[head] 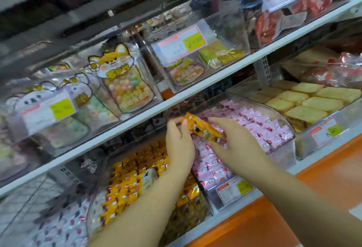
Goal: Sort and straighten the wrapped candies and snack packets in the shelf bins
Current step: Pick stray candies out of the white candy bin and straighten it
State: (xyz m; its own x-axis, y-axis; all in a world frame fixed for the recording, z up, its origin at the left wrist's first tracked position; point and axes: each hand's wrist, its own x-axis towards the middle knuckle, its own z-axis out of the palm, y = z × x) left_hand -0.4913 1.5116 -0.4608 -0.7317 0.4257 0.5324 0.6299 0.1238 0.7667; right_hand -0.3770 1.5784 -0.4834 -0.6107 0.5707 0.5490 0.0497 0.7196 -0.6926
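Both hands grip one orange printed candy packet [203, 129] above the clear bin of pink wrapped candies [260, 127]: left hand [179, 145] fingers closed on its upper end, right hand [233, 145] fingers pinching its lower end.

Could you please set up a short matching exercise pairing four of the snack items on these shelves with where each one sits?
Items:
1. orange wrapped candy packet
2. pink wrapped candies
3. pale yellow wrapped biscuits
4. fox-shaped clear candy bag

Places:
A. upper shelf
B. rightmost lower bin
C. held between both hands
D. lower bin under the right hand

Pairs: 1-C, 2-D, 3-B, 4-A
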